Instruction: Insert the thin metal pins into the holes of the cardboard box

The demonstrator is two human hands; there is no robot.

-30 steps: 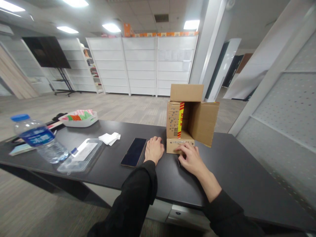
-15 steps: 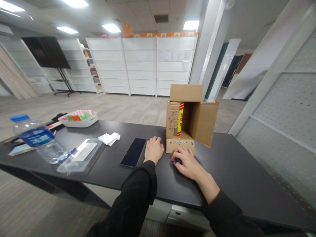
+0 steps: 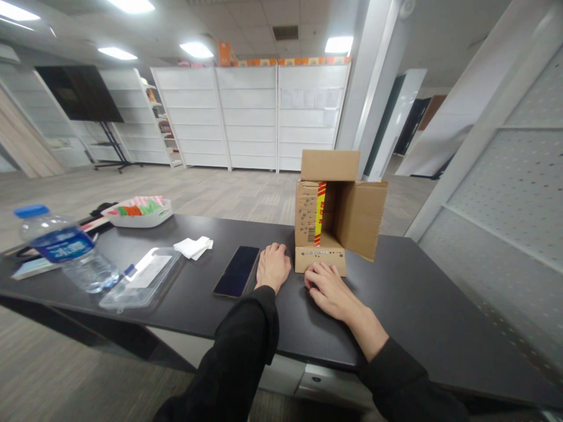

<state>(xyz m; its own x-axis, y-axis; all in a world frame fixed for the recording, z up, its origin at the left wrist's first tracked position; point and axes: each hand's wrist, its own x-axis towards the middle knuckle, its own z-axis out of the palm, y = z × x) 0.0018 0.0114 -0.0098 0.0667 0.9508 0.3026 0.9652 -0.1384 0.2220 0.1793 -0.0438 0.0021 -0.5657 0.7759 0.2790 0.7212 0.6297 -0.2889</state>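
Both hands (image 3: 273,267) (image 3: 328,290) near open box (image 3: 309,215)

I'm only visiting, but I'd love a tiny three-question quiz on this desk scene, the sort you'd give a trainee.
1. True or false: the left hand is between the phone and the cardboard box.
2. The cap on the bottle is: A) red; B) blue; C) white.
3. Which hand partly covers the box's lower flap in this view?

Key:
1. True.
2. B.
3. The right hand.
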